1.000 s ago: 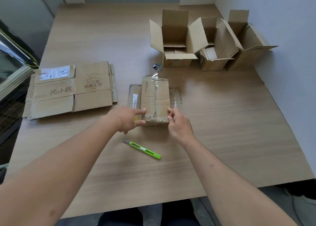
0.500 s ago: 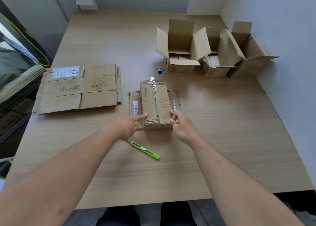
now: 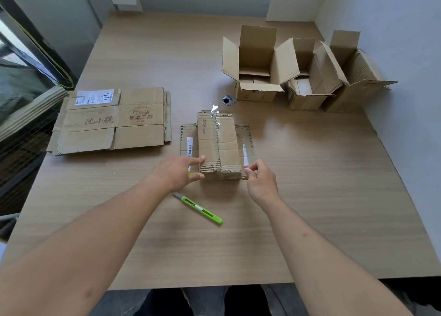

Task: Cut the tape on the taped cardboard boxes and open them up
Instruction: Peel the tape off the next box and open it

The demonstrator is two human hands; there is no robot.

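A small cardboard box (image 3: 218, 143) lies flat-folded in the middle of the table, clear tape running down its centre seam and a loose tape end sticking up at its far edge. My left hand (image 3: 179, 171) presses the box's near left corner with straight fingers. My right hand (image 3: 259, 179) is at the near right corner, fingers curled; thumb and forefinger appear to pinch the edge of a side flap. A green utility knife (image 3: 201, 209) lies on the table just below my left hand, untouched.
A stack of flattened printed boxes (image 3: 112, 122) lies at the left. Three opened boxes (image 3: 257, 62) (image 3: 307, 81) (image 3: 353, 77) stand at the back right by the wall. A round cable hole (image 3: 229, 99) sits behind the small box. A dark railing runs along the left.
The box has been pressed flatter onto the table. My right hand has slipped off the box's near corner to the side flap's edge. The camera has tilted up slightly.
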